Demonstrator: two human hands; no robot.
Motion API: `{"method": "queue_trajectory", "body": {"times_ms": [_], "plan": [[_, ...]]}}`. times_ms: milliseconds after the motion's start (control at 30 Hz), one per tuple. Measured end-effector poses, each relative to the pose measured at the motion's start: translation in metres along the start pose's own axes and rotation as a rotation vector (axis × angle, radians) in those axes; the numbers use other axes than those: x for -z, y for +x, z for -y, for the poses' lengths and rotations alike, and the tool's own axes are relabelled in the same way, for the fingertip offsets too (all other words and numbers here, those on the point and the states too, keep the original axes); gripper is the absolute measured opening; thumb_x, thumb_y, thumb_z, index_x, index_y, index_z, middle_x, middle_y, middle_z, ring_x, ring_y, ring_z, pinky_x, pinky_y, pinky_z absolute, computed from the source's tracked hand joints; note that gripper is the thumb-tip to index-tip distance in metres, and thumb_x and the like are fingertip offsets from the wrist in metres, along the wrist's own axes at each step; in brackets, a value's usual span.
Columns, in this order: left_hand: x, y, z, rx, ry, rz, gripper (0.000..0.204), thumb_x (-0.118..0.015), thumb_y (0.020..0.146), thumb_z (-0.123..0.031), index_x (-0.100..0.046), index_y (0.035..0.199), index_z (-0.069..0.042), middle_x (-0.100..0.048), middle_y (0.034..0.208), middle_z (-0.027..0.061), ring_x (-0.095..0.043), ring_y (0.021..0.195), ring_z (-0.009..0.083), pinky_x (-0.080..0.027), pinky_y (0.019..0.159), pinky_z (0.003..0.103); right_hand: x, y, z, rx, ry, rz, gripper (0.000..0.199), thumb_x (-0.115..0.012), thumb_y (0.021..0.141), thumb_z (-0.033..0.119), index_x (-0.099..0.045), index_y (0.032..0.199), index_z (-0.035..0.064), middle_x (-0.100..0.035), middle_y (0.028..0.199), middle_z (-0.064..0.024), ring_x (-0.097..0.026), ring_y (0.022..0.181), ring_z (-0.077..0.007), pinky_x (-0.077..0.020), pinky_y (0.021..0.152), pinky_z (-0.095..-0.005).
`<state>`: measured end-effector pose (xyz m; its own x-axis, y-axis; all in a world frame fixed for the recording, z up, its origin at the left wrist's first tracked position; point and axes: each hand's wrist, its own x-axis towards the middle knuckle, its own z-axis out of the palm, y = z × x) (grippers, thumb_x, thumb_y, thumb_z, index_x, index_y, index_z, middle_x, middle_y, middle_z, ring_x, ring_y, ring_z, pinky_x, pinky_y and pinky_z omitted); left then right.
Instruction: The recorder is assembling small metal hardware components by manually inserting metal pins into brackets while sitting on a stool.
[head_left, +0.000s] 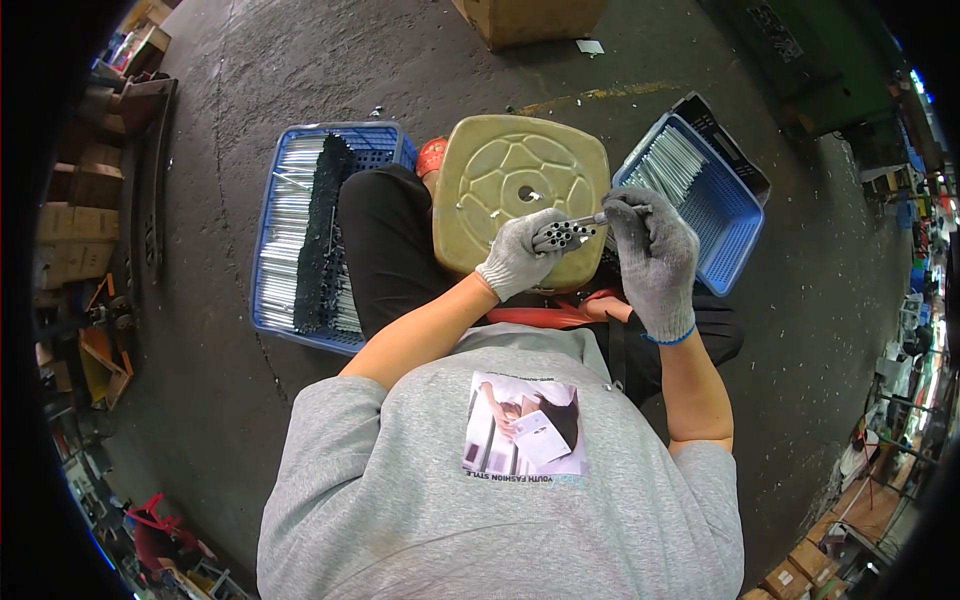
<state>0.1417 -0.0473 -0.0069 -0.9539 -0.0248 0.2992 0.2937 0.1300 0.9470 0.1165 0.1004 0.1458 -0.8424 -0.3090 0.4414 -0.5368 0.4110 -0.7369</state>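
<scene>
Metal tubes (566,236), clasped in left hand (528,252)

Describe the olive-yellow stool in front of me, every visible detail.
The stool looks like moulded plastic, its squarish top rounded at the corners. Raised lines form a ball-like pattern around a dark central hole, and small pale bits lie on it. It appears upright, between a left blue basket and a right blue basket; its legs are not visible. The left hand, holding metal tubes, covers some of the near part; contact cannot be told.
</scene>
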Motion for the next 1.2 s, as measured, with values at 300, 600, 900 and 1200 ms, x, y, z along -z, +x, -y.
{"method": "queue_trajectory", "body": {"times_ms": [300,600,900,1200], "plan": [[0.003,0.003,0.004,0.005,0.014,0.079,0.027,-0.069,0.072,0.007,-0.065,0.097,-0.004,-0.071,0.081,0.005,-0.059,0.063,0.0122,-0.05,0.06,0.026,-0.004,-0.001,0.002,0.143,-0.036,-0.078,0.004,-0.065,0.086,0.001,-0.065,0.09,0.0038,-0.065,0.078,-0.0035,-0.053,0.06,-0.0142,-0.0441,0.057,-0.0258],[-0.004,0.006,0.001,0.003,-0.245,-0.03,0.028,-0.067,0.07,0.005,-0.067,0.096,-0.006,-0.066,0.076,0.0021,-0.052,0.058,0.013,-0.045,0.055,0.027,0.024,0.012,-0.018,-0.253,0.44,-0.018,0.01,-0.055,0.097,0.01,-0.063,0.097,0.0039,-0.066,0.087,-0.0028,-0.053,0.064,-0.0092,-0.0469,0.063,-0.0216],[0.005,0.005,0.0,0.016,-0.033,0.055,0.024,-0.074,0.074,0.001,-0.066,0.097,-0.005,-0.068,0.079,0.0013,-0.053,0.059,0.0104,-0.045,0.055,0.025,-0.021,-0.031,-0.056,-0.354,0.418,0.187,0.025,-0.069,0.081,-0.005,-0.07,0.105,0.0026,-0.07,0.086,-0.0016,-0.056,0.066,-0.0068,-0.0454,0.063,-0.0194],[0.001,0.006,-0.006,0.095,-0.087,0.085,0.024,-0.065,0.081,0.007,-0.067,0.103,-0.002,-0.071,0.089,0.0038,-0.064,0.072,0.0123,-0.052,0.067,0.024,0.008,-0.021,-0.102,-0.336,0.388,-0.053,0.019,-0.067,0.082,-0.002,-0.07,0.099,0.0043,-0.068,0.078,-0.0006,-0.053,0.06,-0.0099,-0.0428,0.058,-0.024]]}}
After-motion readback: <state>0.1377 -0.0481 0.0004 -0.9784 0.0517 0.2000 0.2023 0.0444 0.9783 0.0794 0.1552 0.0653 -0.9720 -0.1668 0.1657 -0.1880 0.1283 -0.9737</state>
